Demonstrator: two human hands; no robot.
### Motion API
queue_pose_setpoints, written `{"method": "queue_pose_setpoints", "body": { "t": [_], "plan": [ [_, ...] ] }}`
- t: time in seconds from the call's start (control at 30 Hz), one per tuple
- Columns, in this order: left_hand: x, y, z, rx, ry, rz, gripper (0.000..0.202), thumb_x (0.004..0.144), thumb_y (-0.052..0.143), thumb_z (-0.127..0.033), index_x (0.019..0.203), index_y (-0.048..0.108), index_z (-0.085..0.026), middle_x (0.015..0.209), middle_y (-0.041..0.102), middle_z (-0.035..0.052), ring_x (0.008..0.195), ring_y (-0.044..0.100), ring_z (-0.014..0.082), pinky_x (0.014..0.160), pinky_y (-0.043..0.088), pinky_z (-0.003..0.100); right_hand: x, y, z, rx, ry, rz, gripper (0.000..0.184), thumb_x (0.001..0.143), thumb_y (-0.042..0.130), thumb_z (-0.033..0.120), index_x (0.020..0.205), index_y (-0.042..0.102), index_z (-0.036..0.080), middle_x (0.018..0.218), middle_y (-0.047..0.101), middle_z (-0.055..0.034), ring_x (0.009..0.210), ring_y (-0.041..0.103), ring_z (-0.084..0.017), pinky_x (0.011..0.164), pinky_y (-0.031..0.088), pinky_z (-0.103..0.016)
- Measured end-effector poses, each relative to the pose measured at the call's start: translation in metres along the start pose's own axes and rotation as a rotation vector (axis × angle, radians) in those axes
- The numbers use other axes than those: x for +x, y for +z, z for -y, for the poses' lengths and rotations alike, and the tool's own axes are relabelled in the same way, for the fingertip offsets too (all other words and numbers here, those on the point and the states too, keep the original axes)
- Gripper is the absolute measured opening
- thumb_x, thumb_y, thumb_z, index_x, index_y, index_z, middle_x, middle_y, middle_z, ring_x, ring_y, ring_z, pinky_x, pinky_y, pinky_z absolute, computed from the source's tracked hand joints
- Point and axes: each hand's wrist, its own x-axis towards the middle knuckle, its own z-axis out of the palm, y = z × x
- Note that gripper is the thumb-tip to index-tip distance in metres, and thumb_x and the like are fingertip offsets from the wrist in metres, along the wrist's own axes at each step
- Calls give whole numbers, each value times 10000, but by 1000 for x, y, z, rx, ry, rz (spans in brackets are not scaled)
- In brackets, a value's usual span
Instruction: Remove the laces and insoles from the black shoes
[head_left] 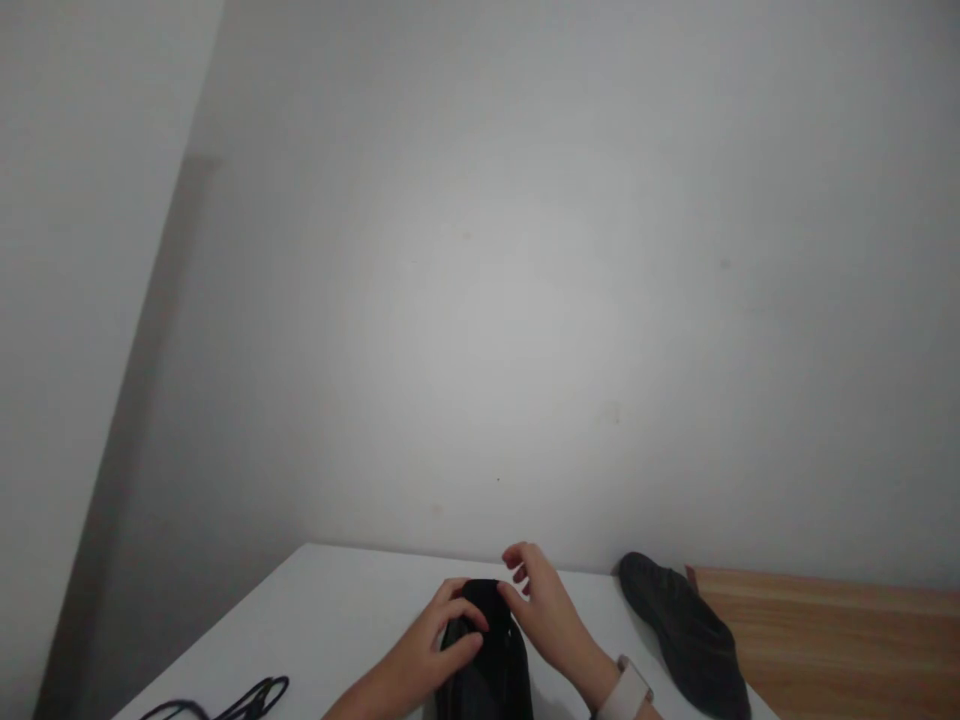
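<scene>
A black shoe (487, 680) stands on the white table at the bottom middle, its lower part cut off by the picture edge. My left hand (450, 630) grips its upper left side, with thumb and fingers curled over the dark material. On the other side, my right hand (536, 595) is open, its fingers lifted and apart. The right thumb tip is at the top right edge of the shoe. A second dark shoe (686, 635) lies to the right, close to the table's right edge.
Black laces or a thin cord (251, 700) lie looped at the table's lower left. The white table (337, 600) meets a plain wall (525, 300) at the back. A wood-grain surface (847, 640) borders it on the right.
</scene>
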Motion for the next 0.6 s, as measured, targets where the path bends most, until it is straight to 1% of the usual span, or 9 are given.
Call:
{"method": "queue_pose_setpoints", "body": {
  "t": [0.03,0.07,0.1,0.17,0.23,0.3,0.33,0.47,0.6],
  "plan": [
    [0,3,4,-46,6,-11,253,835,542,-416,962,657,-230,1204,555,83,1181,479,245,1039,324,369,-4,-7,8,-22,-67,-29,188,716,526,101,878,567,189,862,607,-48,752,561,-176,694,437,-291],
    [-1,6,7,-87,6,-25,281,849,520,-427,991,654,-225,1139,594,76,1121,521,236,1004,357,354,-8,-14,18,-44,-125,-14,161,727,509,91,834,569,195,824,603,-37,736,556,-172,685,434,-286],
    [-1,8,10,-124,-1,-41,315,861,498,-442,1016,652,-215,1088,624,71,1072,548,232,972,382,344,-12,-21,27,-62,-163,62,151,730,506,81,788,577,201,776,605,-23,709,557,-165,655,428,-272],
    [-1,13,13,-191,-22,-74,395,872,452,-486,1034,658,-190,1042,662,69,1030,567,236,948,397,344,-18,-29,45,-126,-194,278,139,710,559,82,741,614,206,723,630,-4,665,567,-154,607,415,-252],
    [-1,16,17,-250,-57,-122,465,875,406,-528,1034,667,-177,1057,674,68,1058,558,243,983,375,358,-21,-31,57,-217,-176,543,80,681,640,124,703,656,199,659,654,4,600,575,-144,545,401,-232],
    [-1,17,22,-295,-100,-162,486,873,392,-546,1038,670,-183,1093,671,62,1098,542,247,1023,343,377,-22,-27,65,-323,-176,748,72,648,690,156,715,695,181,653,689,-10,585,596,-144,508,396,-214],
    [0,17,24,-311,-116,-174,482,871,395,-546,1048,668,-190,1111,667,58,1113,535,249,1036,331,386,-22,-24,68,-381,-192,817,99,645,690,158,741,711,171,679,710,-25,604,613,-150,504,400,-208],
    [-1,17,32,-342,-134,-172,463,869,413,-537,1060,670,-202,1111,671,54,1122,534,259,1042,328,411,-20,-10,79,-647,-295,977,223,681,611,149,863,738,124,799,747,-112,672,667,-203,472,409,-224],
    [-1,17,34,-358,-138,-152,430,872,436,-514,1067,668,-209,1117,675,48,1096,556,255,1022,351,408,-15,5,81,-866,-350,1152,305,677,604,154,942,722,59,799,739,-178,617,671,-241,398,406,-250]
  ]
}}
